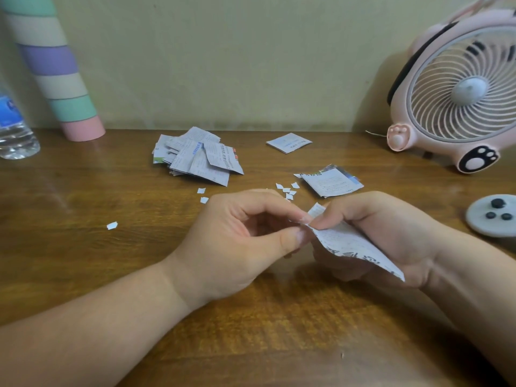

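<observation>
- so, a wooden table [83, 261] runs the full width, set against a pale wall.
- a pink fan [460, 88] with paw-shaped feet stands at the far right.
- a striped tube [55, 74] leans at the far left, with a water bottle [14, 129] beside it.
- the right hand [391, 233] is curled round a printed paper [351, 244], holding it just above the near middle of the table.
- the left hand [240, 241] pinches that paper's top corner between thumb and forefinger.
- a pile of printed slips [195, 157] lies further back, left of centre.
- a folded leaflet [332, 181] lies just beyond the hands.
- a grey disc [494, 216] sits at the right edge.
- small torn scraps [287, 189] are scattered between pile and hands.
</observation>
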The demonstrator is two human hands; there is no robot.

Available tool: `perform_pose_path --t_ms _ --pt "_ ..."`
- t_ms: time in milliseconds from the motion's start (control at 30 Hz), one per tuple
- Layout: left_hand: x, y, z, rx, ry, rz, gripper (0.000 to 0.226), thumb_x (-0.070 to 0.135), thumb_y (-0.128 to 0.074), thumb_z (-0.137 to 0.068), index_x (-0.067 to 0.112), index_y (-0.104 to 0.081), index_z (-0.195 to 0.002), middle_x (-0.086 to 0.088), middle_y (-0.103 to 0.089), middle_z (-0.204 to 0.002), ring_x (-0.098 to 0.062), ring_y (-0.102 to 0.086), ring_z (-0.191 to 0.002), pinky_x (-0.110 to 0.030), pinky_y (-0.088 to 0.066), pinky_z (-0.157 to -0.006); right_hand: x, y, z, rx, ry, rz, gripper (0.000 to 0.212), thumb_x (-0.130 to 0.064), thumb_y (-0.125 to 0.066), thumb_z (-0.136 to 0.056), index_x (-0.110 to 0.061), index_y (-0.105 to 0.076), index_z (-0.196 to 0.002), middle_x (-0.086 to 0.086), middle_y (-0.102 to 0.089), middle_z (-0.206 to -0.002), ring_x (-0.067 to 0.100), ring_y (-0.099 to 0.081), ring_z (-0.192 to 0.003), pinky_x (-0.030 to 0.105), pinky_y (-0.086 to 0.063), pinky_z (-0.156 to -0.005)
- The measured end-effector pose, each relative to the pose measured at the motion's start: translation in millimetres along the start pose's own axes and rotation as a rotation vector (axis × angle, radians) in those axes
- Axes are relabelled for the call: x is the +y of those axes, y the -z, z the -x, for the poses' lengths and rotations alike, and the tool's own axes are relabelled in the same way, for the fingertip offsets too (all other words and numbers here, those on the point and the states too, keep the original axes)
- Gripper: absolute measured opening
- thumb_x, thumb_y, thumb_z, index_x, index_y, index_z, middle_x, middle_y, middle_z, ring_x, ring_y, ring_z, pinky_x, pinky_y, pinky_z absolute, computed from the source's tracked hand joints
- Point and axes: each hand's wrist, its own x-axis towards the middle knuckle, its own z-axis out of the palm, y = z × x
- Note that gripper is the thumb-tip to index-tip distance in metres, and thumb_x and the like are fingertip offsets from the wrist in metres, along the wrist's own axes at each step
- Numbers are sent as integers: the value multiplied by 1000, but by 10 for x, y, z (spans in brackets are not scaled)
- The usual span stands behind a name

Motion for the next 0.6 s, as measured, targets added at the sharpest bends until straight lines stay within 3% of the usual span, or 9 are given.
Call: perform_pose_path --t_ms 200,267,333,400,467,533,600 --pt "42 18 -11 -17 -20 -140 2 14 -77 -82 11 -77 -82 2 -70 -76 -16 -64 -68 -27 -51 -63 38 38 -14 -48 43 119 11 -16 -62 -62 -8 -65 -56 6 -51 -51 13 -43 -38 20 -31 -37" --pt "58 14 -18 -22 -13 -188 4 20 -76 -83 16 -76 -82 4 -69 -76 -15 -63 -71 -26 -49 -67 49 64 2 -8 173 325 10 -14 -64 -69 -7 -69 -63 12 -55 -61 17 -44 -46 23 -31 -42" --pt "68 6 -23 -17 16 -218 5 19 -75 -84 16 -75 -81 7 -66 -73 -9 -59 -68 -22 -46 -66 48 98 16 95 335 452 28 -33 -65 -78 -6 -71 -76 14 -63 -71 24 -51 -55 29 -38 -50" --pt "79 -6 -23 -12 62 -223 6 18 -71 -84 16 -74 -79 13 -63 -69 -3 -55 -62 -14 -42 -62 34 134 24 214 518 526 38 -48 -69 -78 -12 -76 -88 13 -72 -87 35 -63 -79 38 -49 -69" --pt "88 -16 -28 -15 112 -208 7 20 -68 -84 20 -72 -78 17 -60 -67 1 -53 -57 -9 -38 -58 44 162 31 228 702 600 40 -52 -68 -78 -17 -77 -96 10 -74 -98 30 -66 -100 40 -53 -85" --pt "88 -28 -40 -17 153 -190 8 19 -68 -86 21 -71 -79 19 -60 -64 3 -52 -54 -6 -36 -55 62 172 39 183 785 579 34 -46 -74 -78 -17 -77 -96 10 -75 -98 32 -67 -99 39 -54 -86" --pt "76 -48 -41 -3 195 -175 13 11 -71 -92 16 -71 -80 19 -58 -59 4 -49 -50 -5 -34 -52 90 178 30 139 821 596 25 -36 -82 -78 -17 -78 -94 10 -75 -91 33 -68 -84 39 -55 -74"
